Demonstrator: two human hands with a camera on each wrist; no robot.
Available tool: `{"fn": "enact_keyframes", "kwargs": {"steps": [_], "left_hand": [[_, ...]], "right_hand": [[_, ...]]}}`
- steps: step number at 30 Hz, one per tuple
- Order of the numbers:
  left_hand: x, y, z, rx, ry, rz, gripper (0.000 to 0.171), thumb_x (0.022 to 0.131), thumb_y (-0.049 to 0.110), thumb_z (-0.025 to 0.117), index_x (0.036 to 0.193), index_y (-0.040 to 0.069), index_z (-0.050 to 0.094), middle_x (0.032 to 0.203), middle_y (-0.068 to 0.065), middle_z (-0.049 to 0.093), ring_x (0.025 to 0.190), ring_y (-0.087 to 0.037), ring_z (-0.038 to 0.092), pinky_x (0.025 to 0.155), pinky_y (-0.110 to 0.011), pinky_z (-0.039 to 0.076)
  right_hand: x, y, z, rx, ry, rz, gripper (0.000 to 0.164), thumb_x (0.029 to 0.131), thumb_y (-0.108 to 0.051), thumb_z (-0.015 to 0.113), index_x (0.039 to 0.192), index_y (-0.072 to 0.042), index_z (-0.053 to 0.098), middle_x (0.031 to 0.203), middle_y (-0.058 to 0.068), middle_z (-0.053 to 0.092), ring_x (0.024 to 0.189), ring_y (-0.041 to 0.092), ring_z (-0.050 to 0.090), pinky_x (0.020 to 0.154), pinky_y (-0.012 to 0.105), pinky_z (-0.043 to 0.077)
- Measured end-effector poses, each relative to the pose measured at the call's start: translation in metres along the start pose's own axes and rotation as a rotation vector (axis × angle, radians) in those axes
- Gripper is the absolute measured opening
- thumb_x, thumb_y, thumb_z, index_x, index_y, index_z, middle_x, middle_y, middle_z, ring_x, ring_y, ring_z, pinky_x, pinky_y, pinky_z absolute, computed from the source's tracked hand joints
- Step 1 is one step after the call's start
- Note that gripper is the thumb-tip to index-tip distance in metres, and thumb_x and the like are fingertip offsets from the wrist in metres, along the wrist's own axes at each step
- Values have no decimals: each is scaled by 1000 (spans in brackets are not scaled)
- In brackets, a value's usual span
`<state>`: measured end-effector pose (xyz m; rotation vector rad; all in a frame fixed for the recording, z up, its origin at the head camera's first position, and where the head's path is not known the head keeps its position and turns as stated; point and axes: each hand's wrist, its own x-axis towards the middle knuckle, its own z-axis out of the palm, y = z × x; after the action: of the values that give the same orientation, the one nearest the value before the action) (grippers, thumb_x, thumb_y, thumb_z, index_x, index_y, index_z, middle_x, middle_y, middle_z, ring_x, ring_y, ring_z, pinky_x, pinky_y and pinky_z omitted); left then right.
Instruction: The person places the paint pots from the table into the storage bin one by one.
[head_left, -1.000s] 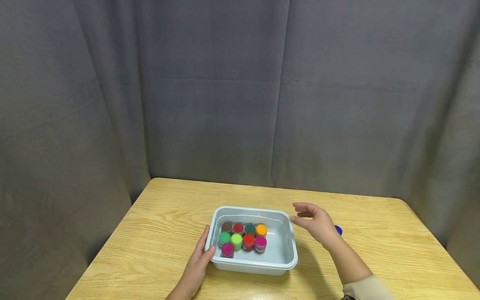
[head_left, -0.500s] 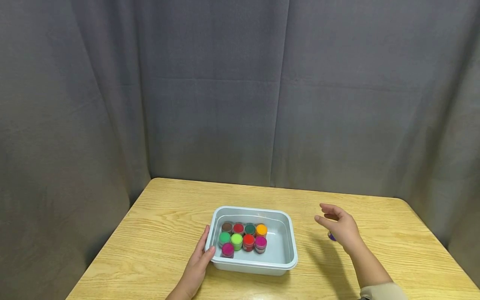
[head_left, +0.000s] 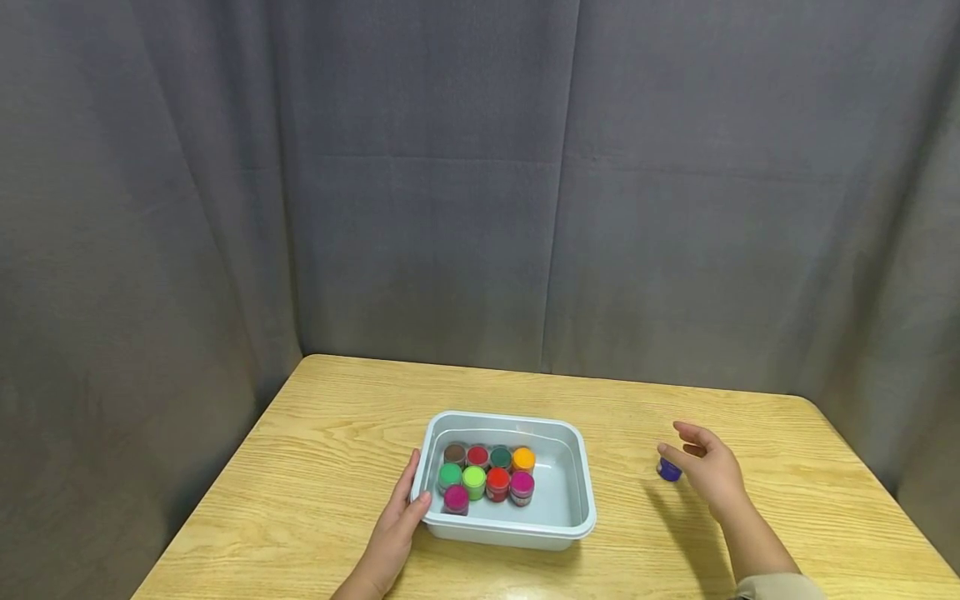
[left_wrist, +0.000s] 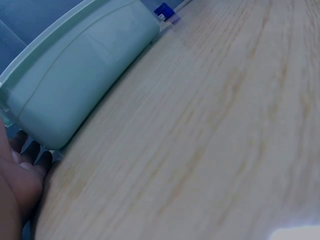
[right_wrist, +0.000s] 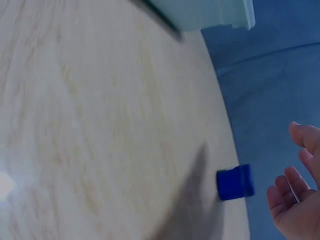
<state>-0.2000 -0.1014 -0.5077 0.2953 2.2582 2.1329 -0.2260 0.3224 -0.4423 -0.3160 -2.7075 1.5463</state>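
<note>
A pale blue-grey plastic tub (head_left: 510, 537) stands on the table, and my left hand (head_left: 390, 529) grips its left side with the thumb on the rim. Small paint jars with coloured lids, such as the lime one (head_left: 473, 479) and the orange one (head_left: 523, 458), sit upright in the tub, mostly toward its left. To the right of the tub, one blue paint jar (head_left: 669, 472) stands alone on the table. My right hand (head_left: 711, 477) hovers just above and beside it, fingers apart and holding nothing. In the right wrist view, a gap shows between the blue jar (right_wrist: 235, 182) and the fingers.
The wooden table (head_left: 337, 417) reaches back to a grey curtain (head_left: 427, 250), which also hangs at both sides. Inside the tub, bare floor (head_left: 558, 492) shows at the right.
My right hand has moved right and slightly down, from beside the tub's right rim to the blue jar, which now shows more fully. My left hand and the tub have stayed put.
</note>
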Motion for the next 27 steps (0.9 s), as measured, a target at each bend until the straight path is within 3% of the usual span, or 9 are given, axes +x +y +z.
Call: {"fn": "enact_keyframes", "kwargs": {"steps": [10, 27], "left_hand": [[1, -2, -1, -2, 3, 5, 63, 104, 25, 43, 158, 11, 15, 166, -13, 8, 151, -40, 5, 120, -57, 10], [1, -3, 0, -10, 3, 2, 62, 104, 24, 43, 158, 11, 15, 166, -13, 8, 152, -39, 4, 121, -56, 7]], "right_hand": [[6, 22, 3, 17, 13, 63, 73, 97, -36, 60, 151, -1, 26, 156, 28, 22, 140, 47, 27, 112, 58, 37], [11, 45, 9, -11, 25, 66, 75, 95, -35, 63, 150, 3, 29, 147, 33, 35, 133, 47, 39, 108, 55, 42]]}}
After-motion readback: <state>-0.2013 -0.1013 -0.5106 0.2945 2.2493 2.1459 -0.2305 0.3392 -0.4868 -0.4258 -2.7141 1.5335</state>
